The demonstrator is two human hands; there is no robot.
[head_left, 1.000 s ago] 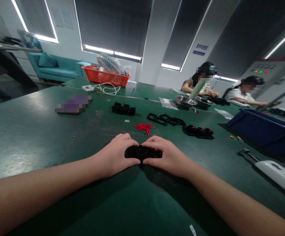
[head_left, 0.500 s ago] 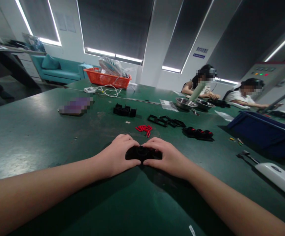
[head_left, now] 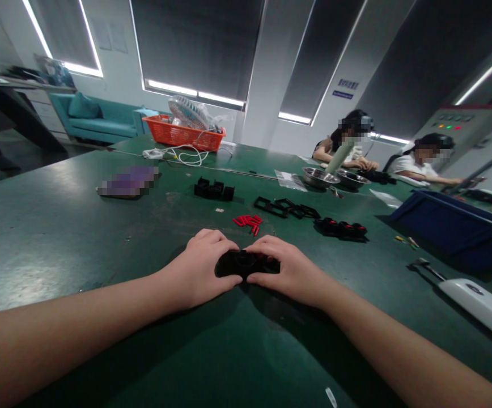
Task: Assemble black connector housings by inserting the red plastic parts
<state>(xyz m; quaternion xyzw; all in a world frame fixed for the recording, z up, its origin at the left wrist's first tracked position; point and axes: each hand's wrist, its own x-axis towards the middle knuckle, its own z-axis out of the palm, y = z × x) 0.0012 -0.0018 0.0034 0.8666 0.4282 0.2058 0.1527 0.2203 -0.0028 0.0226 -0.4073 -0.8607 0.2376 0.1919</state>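
Between my hands, low over the green table (head_left: 152,351), is a black plastic part (head_left: 246,265) with a round raised middle. My left hand (head_left: 206,266) grips its left end, fingers behind and thumb in front. The other end is in my right hand (head_left: 291,269), held the same way. My fingers hide both ends of the part. Just beyond lie several small red pins (head_left: 248,221) in a loose pile. Past them are black rectangular frames (head_left: 286,207), a black part with upright holders (head_left: 214,190), and black parts with red spots (head_left: 342,229).
A blue bin (head_left: 454,226) and a white-handled tool (head_left: 479,300) are at the right. A blurred purple flat object (head_left: 129,181) lies at the left. An orange basket (head_left: 182,134), white cable (head_left: 186,156) and metal bowls (head_left: 319,177) stand farther back, near two seated people.
My hands keep their grip on the black part, with almost no visible movement. The whole view shifts slightly, as the camera moves a little.
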